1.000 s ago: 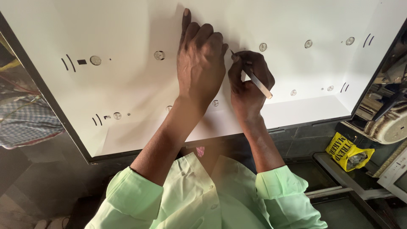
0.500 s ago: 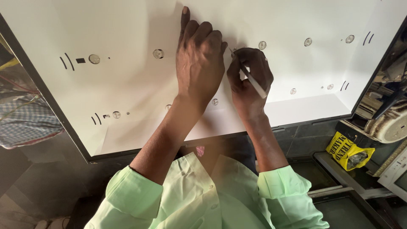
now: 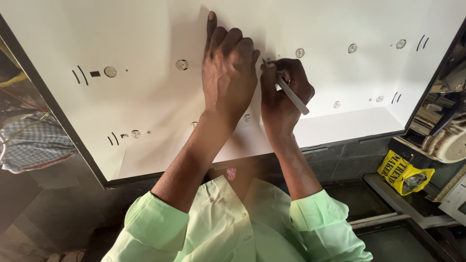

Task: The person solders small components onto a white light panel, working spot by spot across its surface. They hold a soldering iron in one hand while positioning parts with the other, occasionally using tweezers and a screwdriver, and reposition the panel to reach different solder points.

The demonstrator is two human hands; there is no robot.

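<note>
Marking is the step we judge to be in hand: our right hand (image 3: pixel 284 94) has its fingers (image 3: pixel 277 73) pinched round a slim grey pen (image 3: pixel 291 95), tip down on the white panel (image 3: pixel 145 43) just beyond the knuckles. Our left hand (image 3: pixel 228 73) lies flat beside it, fingers pressed together and stretched forward, pinning the panel (small round studs (image 3: pixel 181 64) sit off to either side of both hands). Any further stroke would, we think, call for steady downward pressure from the left palm and a firm pinch on the pen.
</note>
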